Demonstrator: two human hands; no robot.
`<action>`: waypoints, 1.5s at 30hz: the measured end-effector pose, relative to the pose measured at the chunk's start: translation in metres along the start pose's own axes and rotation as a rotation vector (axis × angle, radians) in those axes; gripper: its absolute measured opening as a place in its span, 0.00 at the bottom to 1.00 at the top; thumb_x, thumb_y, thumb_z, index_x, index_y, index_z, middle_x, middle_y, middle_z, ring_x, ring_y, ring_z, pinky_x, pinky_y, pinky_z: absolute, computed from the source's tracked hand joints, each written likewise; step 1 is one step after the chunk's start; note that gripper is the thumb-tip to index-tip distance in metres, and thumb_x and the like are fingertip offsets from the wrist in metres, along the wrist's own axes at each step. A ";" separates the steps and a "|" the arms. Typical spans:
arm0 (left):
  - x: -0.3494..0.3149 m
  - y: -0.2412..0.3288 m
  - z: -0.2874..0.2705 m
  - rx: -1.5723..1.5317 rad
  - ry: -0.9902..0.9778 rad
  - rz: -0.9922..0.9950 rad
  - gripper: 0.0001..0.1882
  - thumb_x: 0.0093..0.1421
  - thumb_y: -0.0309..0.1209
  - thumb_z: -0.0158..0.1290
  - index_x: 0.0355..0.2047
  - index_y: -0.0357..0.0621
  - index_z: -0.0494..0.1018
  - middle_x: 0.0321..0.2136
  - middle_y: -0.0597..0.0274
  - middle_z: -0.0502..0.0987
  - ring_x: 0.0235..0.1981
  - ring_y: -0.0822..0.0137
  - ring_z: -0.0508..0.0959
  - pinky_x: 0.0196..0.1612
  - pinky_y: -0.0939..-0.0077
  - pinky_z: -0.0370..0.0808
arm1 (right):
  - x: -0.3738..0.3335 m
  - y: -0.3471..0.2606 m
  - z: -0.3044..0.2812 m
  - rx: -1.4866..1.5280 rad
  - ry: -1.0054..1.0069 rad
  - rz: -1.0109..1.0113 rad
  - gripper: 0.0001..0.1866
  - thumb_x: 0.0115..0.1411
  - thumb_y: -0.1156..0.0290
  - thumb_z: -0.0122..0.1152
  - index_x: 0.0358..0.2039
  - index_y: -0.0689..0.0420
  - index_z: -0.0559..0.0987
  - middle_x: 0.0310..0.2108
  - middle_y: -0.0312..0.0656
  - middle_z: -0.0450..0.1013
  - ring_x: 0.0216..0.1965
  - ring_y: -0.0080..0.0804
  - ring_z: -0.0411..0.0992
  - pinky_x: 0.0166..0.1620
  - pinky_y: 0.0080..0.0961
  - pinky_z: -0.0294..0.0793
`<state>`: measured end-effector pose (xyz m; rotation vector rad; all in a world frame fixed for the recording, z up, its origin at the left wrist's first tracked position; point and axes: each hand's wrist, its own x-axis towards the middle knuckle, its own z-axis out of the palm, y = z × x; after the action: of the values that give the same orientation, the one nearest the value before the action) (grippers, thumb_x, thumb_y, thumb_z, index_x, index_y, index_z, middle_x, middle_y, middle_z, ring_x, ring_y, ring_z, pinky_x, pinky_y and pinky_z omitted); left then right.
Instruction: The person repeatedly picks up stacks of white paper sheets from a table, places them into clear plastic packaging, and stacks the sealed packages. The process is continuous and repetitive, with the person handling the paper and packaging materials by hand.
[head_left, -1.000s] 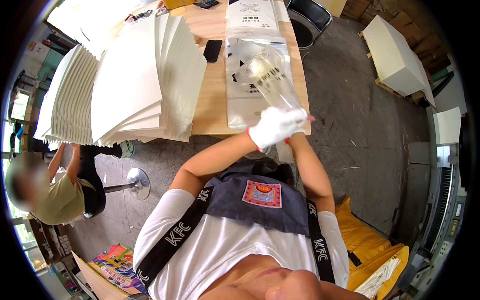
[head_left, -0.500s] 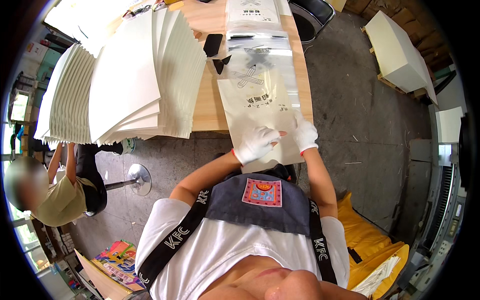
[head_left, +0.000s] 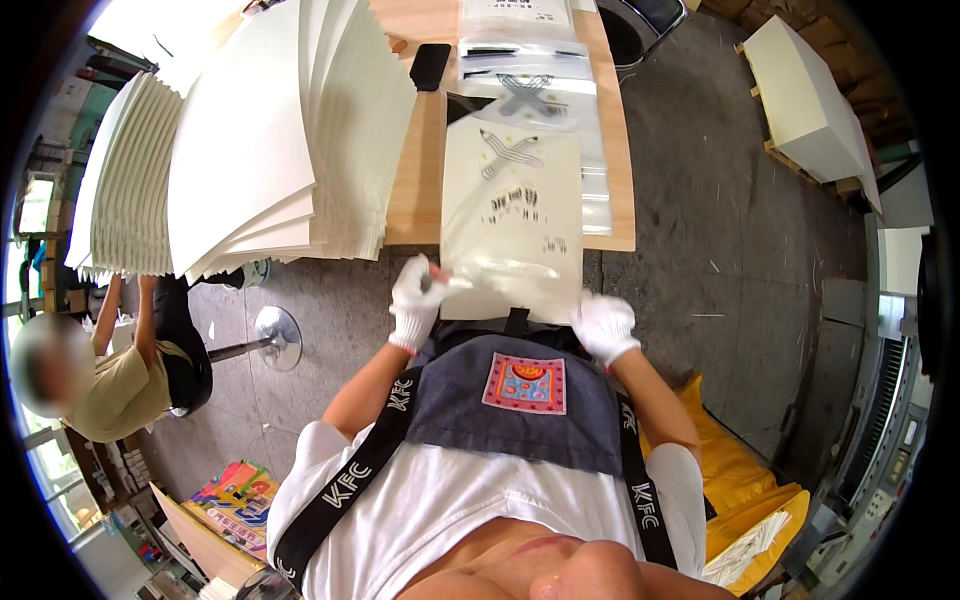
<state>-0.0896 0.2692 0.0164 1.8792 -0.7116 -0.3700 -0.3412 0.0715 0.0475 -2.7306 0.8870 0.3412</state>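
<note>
A clear plastic bag (head_left: 512,215) printed with crossed pencils holds a pale paper sheet. It lies partly on the table, its near end sticking out past the edge toward my apron. At its near left edge my left hand (head_left: 415,300), in a white knit glove with bare fingertips showing, is closed on the bag's side. My right hand (head_left: 604,327), gloved too, is curled at the near right corner; its fingertips are partly hidden. Beneath and beyond lie several more clear printed bags (head_left: 592,165).
Tall fanned stacks of white paper (head_left: 245,140) fill the table's left. A black phone (head_left: 430,67) lies beside the bags on the wooden table (head_left: 415,220). Another person (head_left: 120,385) sits at left. A white block (head_left: 805,100) stands on a pallet at right; yellow sacking (head_left: 740,500) lies behind me.
My left hand has moved from the bag's middle to its left edge. My right hand has come down and nearer to me. The bag has straightened and slid slightly left.
</note>
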 end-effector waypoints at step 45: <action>0.176 0.202 0.055 -0.072 -0.006 0.764 0.11 0.54 0.30 0.60 0.34 0.41 0.71 0.28 0.55 0.74 0.28 0.54 0.76 0.32 0.66 0.72 | 0.225 0.034 -0.093 2.011 0.281 -0.171 0.24 0.66 0.72 0.52 0.62 0.60 0.65 0.55 0.41 0.71 0.55 0.31 0.70 0.56 0.32 0.72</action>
<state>-0.0447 0.0629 0.1900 1.4042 -1.3245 0.0901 -0.1712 -0.1052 0.0629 -0.8962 0.4374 -0.6657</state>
